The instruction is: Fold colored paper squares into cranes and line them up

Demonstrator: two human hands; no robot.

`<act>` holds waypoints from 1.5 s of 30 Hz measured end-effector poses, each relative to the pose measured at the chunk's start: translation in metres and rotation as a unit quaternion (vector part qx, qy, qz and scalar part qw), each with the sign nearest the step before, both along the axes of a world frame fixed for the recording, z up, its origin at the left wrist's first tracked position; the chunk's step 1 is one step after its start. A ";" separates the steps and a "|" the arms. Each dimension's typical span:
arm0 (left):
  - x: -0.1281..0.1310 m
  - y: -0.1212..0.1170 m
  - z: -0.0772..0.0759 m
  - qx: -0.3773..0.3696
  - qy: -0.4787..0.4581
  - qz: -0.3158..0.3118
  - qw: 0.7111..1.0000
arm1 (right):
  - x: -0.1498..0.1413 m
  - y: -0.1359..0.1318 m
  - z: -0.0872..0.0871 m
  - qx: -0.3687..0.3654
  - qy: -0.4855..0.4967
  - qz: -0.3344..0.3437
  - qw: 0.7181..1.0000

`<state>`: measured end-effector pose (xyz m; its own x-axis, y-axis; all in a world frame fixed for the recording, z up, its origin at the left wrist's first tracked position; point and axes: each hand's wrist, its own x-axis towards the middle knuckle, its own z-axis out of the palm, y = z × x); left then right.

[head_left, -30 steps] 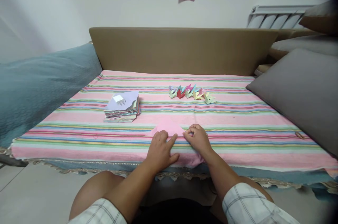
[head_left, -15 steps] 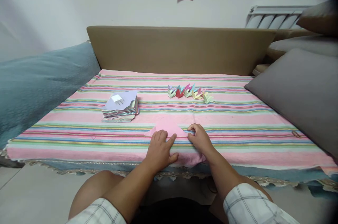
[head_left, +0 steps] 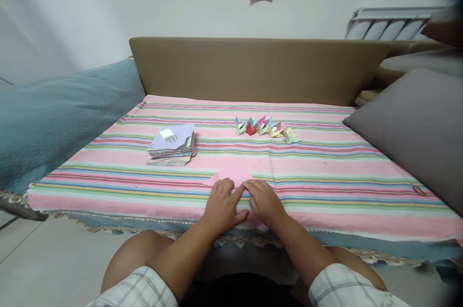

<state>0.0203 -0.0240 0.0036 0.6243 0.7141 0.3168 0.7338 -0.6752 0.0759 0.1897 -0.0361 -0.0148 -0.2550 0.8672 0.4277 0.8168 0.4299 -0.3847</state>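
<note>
A pink sheet of paper (head_left: 233, 174), folded to a triangle, lies on the striped cloth in front of me and almost blends into its pink. My left hand (head_left: 223, 205) rests flat on its lower edge, fingers stretched forward and thumb out to the side. From the right, my right hand (head_left: 266, 202) lies over the paper's right corner, its fingers stretched leftward, with the fingertips meeting my left index finger. That corner is hidden under the right hand.
Left of my hands stands a stack of coloured paper (head_left: 171, 147) with a white plug adapter (head_left: 168, 134) on top. Beyond them sit several folded paper cranes (head_left: 267, 128). A grey cushion (head_left: 415, 123) leans at the right; a small brown object (head_left: 419, 191) lies near it.
My right hand has moved left from the paper's right tip to press along its lower edge beside my left index finger. The left hand has stayed on the paper. The view has shifted slightly.
</note>
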 end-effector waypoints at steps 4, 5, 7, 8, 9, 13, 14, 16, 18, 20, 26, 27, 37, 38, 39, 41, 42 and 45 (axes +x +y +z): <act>-0.007 -0.001 -0.004 0.004 0.001 0.003 1.000 | 0.001 0.001 0.001 -0.003 -0.024 0.002 1.000; -0.010 -0.001 -0.005 0.004 0.002 0.006 1.000 | 0.001 0.001 0.001 -0.008 -0.031 0.002 0.999; -0.016 -0.001 -0.005 0.003 0.001 0.011 1.000 | 0.000 0.000 0.003 -0.018 -0.046 0.000 0.999; -0.019 -0.001 -0.005 0.003 0.000 0.014 1.000 | 0.000 0.000 0.004 -0.021 -0.055 -0.002 0.998; -0.022 -0.001 -0.005 0.003 0.000 0.018 1.000 | -0.001 -0.001 0.005 -0.022 -0.065 -0.005 0.998; -0.037 0.000 -0.001 0.002 0.002 0.048 0.999 | -0.001 -0.002 0.006 -0.014 -0.092 -0.014 0.996; -0.041 0.000 0.000 0.002 0.005 0.058 0.998 | -0.001 -0.002 0.005 -0.013 -0.095 -0.013 0.995; -0.049 -0.001 0.002 0.003 0.012 0.080 0.997 | 0.000 -0.002 0.004 -0.010 -0.098 -0.012 0.995; -0.055 -0.001 0.004 0.001 0.018 0.098 0.995 | 0.000 -0.002 0.004 -0.007 -0.101 -0.011 0.995; -0.060 -0.002 0.006 0.000 0.020 0.111 0.994 | 0.000 -0.002 0.004 -0.004 -0.106 -0.010 0.994; -0.074 0.001 0.015 -0.003 0.009 0.151 0.988 | -0.004 -0.002 0.005 0.000 -0.137 -0.019 0.990; -0.076 0.002 0.016 -0.007 0.009 0.159 0.987 | -0.004 -0.001 0.004 0.002 -0.145 -0.020 0.989; -0.040 -0.007 0.008 0.054 0.008 -0.006 0.998 | -0.009 -0.001 0.008 -0.002 -0.178 -0.031 0.984; -0.035 -0.007 0.006 0.047 0.016 -0.023 0.999 | -0.009 -0.001 0.009 -0.002 -0.177 -0.031 0.984; -0.031 -0.006 0.004 0.043 0.017 -0.023 0.999 | -0.009 -0.001 0.009 -0.002 -0.178 -0.031 0.984; -0.028 -0.004 0.002 0.037 0.016 0.001 0.999 | -0.009 -0.001 0.007 0.001 -0.180 -0.031 0.983; -0.028 -0.003 0.001 0.034 0.013 0.015 0.999 | -0.009 -0.001 0.007 0.003 -0.181 -0.031 0.983; -0.031 0.001 0.001 0.022 0.009 0.035 0.999 | -0.009 -0.001 0.006 0.010 -0.188 -0.030 0.982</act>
<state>-0.0108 -0.0231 0.0042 0.5798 0.7415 0.3376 0.7798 -0.6251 0.0340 0.1808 -0.0372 -0.0090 -0.3472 0.8779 0.3297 0.9233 0.3815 -0.0435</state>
